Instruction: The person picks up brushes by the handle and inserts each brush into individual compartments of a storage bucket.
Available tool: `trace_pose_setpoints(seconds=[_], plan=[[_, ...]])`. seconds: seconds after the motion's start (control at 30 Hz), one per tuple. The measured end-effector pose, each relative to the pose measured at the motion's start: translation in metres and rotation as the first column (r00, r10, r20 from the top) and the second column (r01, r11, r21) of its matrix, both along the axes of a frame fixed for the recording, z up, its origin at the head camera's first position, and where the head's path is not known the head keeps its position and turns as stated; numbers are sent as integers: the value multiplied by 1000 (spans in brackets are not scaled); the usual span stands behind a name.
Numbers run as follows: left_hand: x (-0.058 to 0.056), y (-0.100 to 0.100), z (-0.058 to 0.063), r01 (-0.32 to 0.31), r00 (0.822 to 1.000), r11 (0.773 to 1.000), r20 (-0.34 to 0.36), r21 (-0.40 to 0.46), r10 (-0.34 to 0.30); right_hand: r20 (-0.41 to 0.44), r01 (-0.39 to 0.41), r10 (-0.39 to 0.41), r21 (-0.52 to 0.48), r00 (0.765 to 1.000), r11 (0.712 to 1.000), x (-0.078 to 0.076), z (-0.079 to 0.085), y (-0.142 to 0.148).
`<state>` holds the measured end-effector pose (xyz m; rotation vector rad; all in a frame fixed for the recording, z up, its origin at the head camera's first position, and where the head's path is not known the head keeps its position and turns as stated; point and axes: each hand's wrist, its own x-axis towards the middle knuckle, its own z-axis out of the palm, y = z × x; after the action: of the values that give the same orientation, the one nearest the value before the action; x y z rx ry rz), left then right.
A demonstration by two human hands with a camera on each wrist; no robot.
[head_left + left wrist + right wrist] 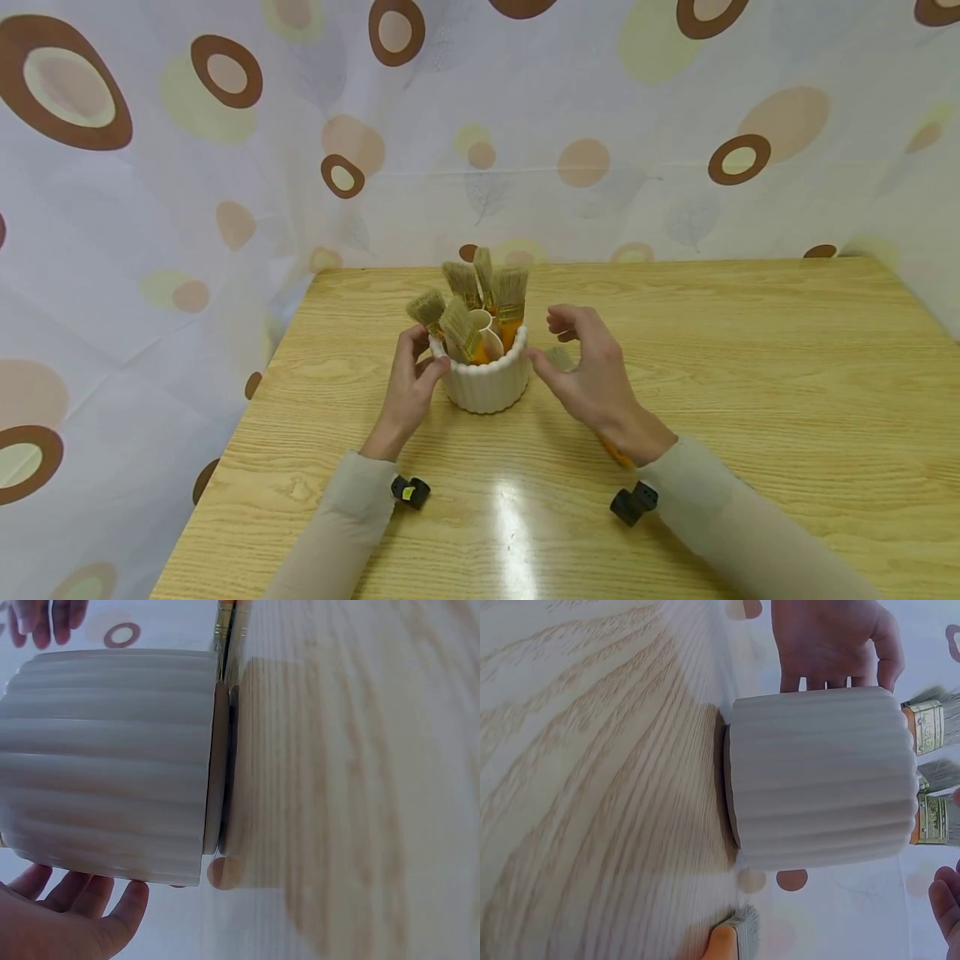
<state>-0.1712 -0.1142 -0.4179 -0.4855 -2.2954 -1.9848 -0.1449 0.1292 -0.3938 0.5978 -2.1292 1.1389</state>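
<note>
A white ribbed pot (487, 387) with a scalloped rim stands on the table, holding several paintbrushes (512, 287) bristles up. My left hand (408, 387) holds the pot's left side, thumb near the front rim; the left wrist view shows its fingers (90, 896) against the ribbed wall. Off the pot's right side, my right hand (596, 375) is apart from it or barely at the rim with its thumb, fingers loosely bent and holding nothing. Beneath that hand lies another paintbrush (724, 941) with an orange handle, partly hidden in the head view.
The wooden table (750, 375) runs out widely to the right. A patterned cloth (525, 108) hangs behind it and along the left side. Inside the pot, a white rounded piece (491, 343) shows among the brushes. Small black cameras (635, 502) sit at both wrists.
</note>
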Motion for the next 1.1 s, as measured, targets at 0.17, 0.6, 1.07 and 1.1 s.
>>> trace_pose_setpoints(seconds=[0.17, 0.6, 1.07, 1.1], plan=[[-1, -1, -6, -10, 999, 1000, -38, 1, 10, 7, -4, 4, 9, 1000, 1000, 0, -2, 5], [12, 4, 17, 11, 1000, 1000, -17, 15, -11, 35, 24, -25, 20, 999, 1000, 1, -4, 21], [17, 5, 23, -5, 1000, 1000, 0, -17, 5, 77, 60, -66, 73, 995, 996, 1, -6, 38], [15, 4, 20, -3, 1000, 1000, -2, -14, 3, 85, 62, -69, 76, 994, 995, 1, -6, 39]])
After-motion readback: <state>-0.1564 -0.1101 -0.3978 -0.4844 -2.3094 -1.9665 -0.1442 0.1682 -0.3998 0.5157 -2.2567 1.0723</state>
